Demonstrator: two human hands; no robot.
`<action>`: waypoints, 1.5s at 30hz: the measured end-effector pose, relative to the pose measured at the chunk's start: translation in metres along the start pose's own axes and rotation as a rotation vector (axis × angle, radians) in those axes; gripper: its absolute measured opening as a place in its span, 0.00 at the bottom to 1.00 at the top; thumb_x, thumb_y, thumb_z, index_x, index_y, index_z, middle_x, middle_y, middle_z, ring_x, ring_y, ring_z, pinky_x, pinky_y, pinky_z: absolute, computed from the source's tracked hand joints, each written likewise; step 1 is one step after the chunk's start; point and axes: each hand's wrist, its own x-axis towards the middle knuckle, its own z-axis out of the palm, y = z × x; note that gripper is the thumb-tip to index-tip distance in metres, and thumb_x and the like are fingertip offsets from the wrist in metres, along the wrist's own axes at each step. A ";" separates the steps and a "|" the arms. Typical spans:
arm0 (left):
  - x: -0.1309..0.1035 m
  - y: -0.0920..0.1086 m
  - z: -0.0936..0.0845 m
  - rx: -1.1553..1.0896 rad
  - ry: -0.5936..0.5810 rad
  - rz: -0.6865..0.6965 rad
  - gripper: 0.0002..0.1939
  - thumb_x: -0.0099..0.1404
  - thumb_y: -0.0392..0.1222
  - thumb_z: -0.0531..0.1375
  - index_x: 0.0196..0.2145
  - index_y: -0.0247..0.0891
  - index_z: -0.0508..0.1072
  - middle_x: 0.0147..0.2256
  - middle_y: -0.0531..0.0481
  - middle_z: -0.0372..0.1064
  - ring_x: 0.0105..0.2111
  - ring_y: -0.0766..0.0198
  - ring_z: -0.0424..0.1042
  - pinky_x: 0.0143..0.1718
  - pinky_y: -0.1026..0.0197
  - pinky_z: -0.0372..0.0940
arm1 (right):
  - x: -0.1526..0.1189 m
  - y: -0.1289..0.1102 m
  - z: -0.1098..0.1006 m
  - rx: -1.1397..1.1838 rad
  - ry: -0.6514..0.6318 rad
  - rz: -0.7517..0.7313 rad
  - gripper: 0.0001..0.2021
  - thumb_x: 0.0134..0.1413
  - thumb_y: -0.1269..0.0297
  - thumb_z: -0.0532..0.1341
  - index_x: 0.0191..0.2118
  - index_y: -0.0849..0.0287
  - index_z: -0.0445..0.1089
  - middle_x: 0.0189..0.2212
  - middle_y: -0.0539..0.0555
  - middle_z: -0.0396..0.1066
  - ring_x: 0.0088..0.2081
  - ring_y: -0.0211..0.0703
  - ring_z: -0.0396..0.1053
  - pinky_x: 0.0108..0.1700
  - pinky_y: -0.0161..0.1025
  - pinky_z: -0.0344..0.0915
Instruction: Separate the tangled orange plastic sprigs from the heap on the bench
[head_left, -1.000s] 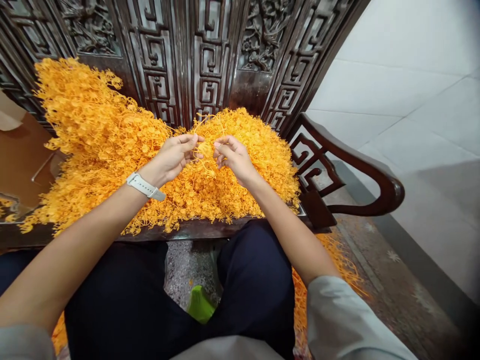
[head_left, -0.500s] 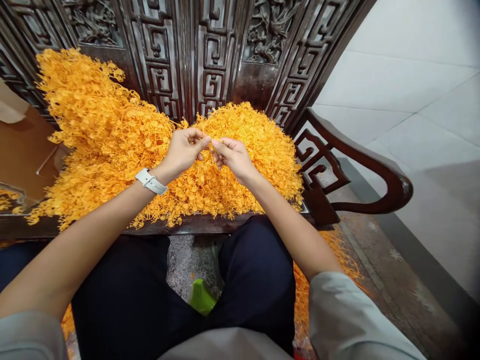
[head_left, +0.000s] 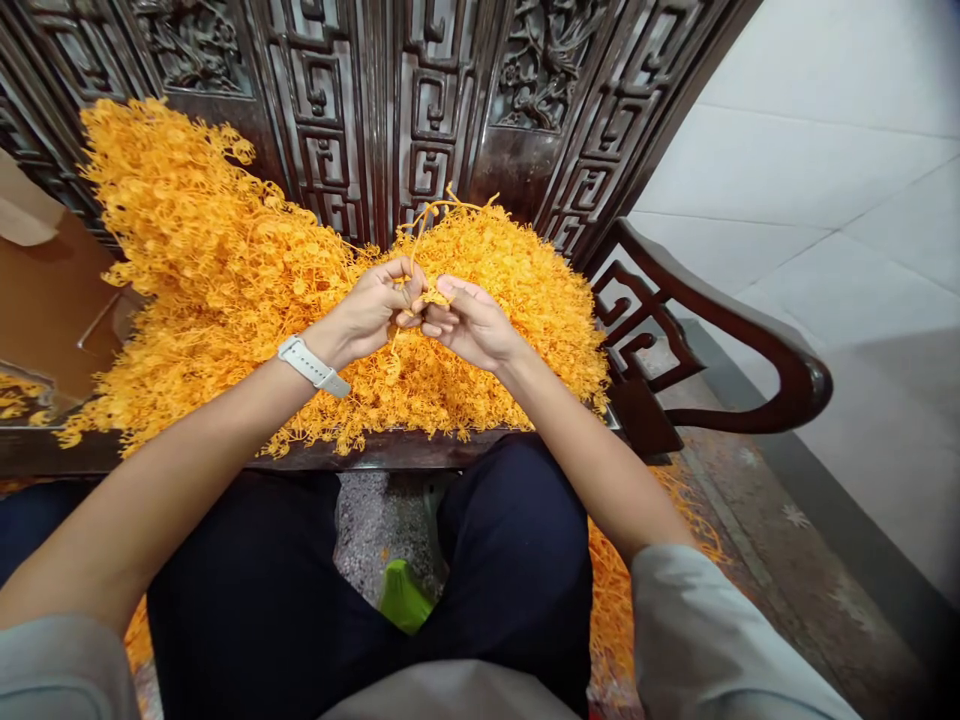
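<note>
Above the front of the bench, my left hand (head_left: 376,308) is closed with thumb and fingers pinching a thin orange plastic flower stem (head_left: 417,238), whose branched end arches up to the right. My right hand (head_left: 480,322) almost meets it, its thumb and fingers closed on a small orange plastic piece (head_left: 435,297) between the two hands. Whether that piece is joined to the stem I cannot tell. Beneath both hands spreads a large heap of orange plastic flower pieces (head_left: 202,270). A pale watch strap (head_left: 313,366) circles my left wrist.
The heap lies on a dark carved wooden bench (head_left: 517,165) with a curved armrest (head_left: 780,365) at the right. A cardboard box (head_left: 56,300) stands at the left. More orange pieces (head_left: 611,590) lie below, and a bright green object (head_left: 405,597) shows between my knees.
A long orange stem now rises from my left hand. Both hands have dropped slightly, and the right one has turned so more of its fingers show.
</note>
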 end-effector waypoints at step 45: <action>0.003 -0.003 -0.021 0.016 0.170 -0.014 0.16 0.64 0.43 0.75 0.47 0.40 0.79 0.42 0.44 0.82 0.37 0.66 0.78 0.34 0.65 0.70 | -0.002 -0.008 -0.032 -0.676 0.128 -0.013 0.24 0.62 0.36 0.67 0.38 0.54 0.72 0.24 0.47 0.70 0.25 0.34 0.64 0.29 0.37 0.60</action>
